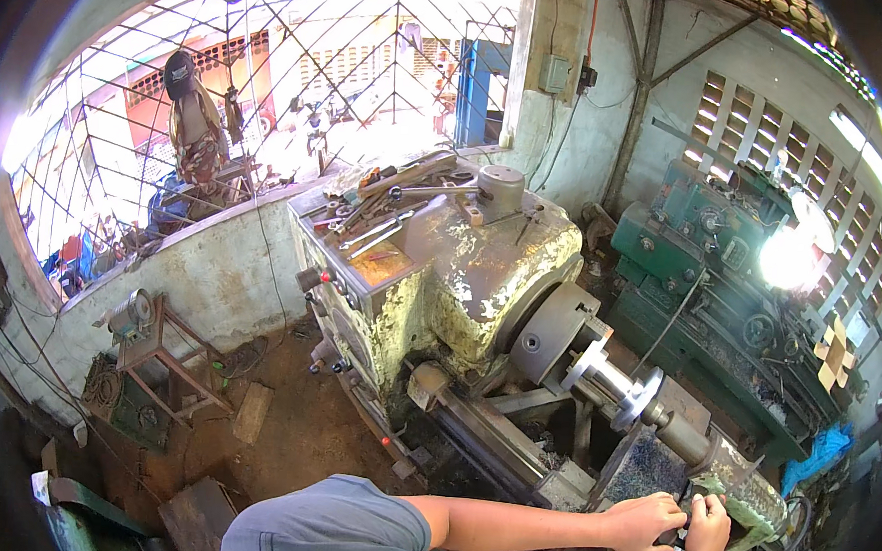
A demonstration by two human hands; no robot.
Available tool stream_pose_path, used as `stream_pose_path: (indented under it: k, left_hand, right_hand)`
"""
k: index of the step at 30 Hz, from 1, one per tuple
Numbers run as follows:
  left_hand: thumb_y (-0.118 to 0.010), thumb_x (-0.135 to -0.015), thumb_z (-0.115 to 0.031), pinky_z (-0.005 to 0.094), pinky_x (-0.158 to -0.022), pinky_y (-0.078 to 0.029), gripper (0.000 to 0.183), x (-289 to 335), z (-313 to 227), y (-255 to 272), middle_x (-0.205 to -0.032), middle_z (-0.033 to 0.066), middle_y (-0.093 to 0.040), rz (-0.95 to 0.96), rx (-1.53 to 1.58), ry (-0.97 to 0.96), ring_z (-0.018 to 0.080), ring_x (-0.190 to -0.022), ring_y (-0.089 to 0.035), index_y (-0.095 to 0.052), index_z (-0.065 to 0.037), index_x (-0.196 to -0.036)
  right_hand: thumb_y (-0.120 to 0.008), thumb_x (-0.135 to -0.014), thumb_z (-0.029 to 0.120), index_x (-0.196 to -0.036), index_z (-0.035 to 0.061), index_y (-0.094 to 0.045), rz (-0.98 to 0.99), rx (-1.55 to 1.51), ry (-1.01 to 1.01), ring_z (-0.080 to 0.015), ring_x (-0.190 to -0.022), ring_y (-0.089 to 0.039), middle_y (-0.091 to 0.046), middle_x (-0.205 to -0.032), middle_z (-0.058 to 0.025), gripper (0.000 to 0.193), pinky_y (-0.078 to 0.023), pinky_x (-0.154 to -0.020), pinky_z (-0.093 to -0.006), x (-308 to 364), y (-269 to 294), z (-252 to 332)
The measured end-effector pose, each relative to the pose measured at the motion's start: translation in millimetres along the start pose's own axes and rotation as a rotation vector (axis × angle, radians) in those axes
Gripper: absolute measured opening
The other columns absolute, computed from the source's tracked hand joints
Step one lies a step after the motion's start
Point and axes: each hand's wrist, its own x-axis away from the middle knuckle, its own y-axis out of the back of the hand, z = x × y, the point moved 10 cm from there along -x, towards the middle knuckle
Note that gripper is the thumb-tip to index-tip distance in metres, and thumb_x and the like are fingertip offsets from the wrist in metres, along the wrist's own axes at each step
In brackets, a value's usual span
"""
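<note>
My left forearm reaches across from the lower middle, and my left hand is closed, its fingers curled. Right beside it is my right hand, also closed with the fingers bent. Between them a dark piece and a small pale metal end show; what they grip is mostly hidden. Both hands are at the tailstock end of a large worn lathe, just below the tailstock. The lathe chuck holds a shiny flanged metal workpiece, whose far end meets the tailstock side.
Wrenches and other tools lie on the headstock. A green machine stands at the right, near a bright lamp and blue plastic. At the left are a small metal stand and a barred window.
</note>
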Motion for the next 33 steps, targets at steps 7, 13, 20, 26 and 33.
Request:
stream_pose_path:
  k: [7,13,20,26,33]
  left_hand:
    - [-0.079,-0.079,-0.029,0.0440,-0.097,-0.046,0.043,1.7,-7.4,3.0,-0.098,0.0207,-0.063,-0.087,-0.096,-0.107,0.0381,-0.102,-0.060,-0.058,0.002,-0.100]
    - [-0.078,-0.080,-0.031,0.0445,-0.097,-0.046,0.042,2.3,-5.8,-1.8,-0.096,0.0207,-0.063,-0.080,-0.109,-0.108,0.0376,-0.101,-0.061,-0.057,0.002,-0.098]
    - [-0.077,-0.080,-0.032,0.0437,-0.095,-0.046,0.043,3.1,-9.0,0.9,-0.093,0.0186,-0.062,-0.079,-0.163,-0.105,0.0365,-0.097,-0.060,-0.058,0.002,-0.098]
    - [-0.076,-0.082,-0.034,0.0436,-0.095,-0.046,0.043,2.9,-3.9,-3.0,-0.090,0.0186,-0.063,-0.064,-0.183,-0.095,0.0364,-0.094,-0.061,-0.058,0.001,-0.098]
    - [-0.076,-0.083,-0.034,0.0433,-0.096,-0.046,0.045,3.6,-3.6,-3.5,-0.095,0.0187,-0.064,-0.044,-0.136,-0.108,0.0354,-0.099,-0.062,-0.060,0.003,-0.104]
  right_hand:
    - [-0.061,-0.095,0.028,-0.080,-0.0033,-0.055,-0.036,-0.032,0.085,-0.0447,-0.066,-0.043,-0.051,-0.070,-0.0276,0.035,-0.044,-0.071,-0.0485,-0.9,1.3,7.1]
    - [-0.060,-0.096,0.028,-0.081,-0.0034,-0.053,0.020,-0.017,0.004,-0.0416,-0.067,-0.041,-0.049,-0.073,-0.0267,0.035,-0.041,-0.069,-0.0473,0.5,0.6,2.5]
    - [-0.055,-0.096,0.029,-0.083,-0.0025,-0.054,-0.003,-0.049,0.057,-0.0444,-0.073,-0.048,-0.053,-0.078,-0.0265,0.034,-0.041,-0.070,-0.0487,-0.7,2.1,4.6]
    - [-0.055,-0.093,0.032,-0.086,0.0003,-0.062,-0.001,-0.009,0.014,-0.0486,-0.082,-0.059,-0.062,-0.084,-0.0276,0.033,-0.046,-0.075,-0.0512,-2.0,1.8,-3.0]
    - [-0.055,-0.088,0.027,-0.086,0.0001,-0.066,-0.001,-0.004,0.060,-0.0457,-0.075,-0.061,-0.064,-0.080,-0.0255,0.029,-0.045,-0.068,-0.0497,-1.0,0.5,2.8]
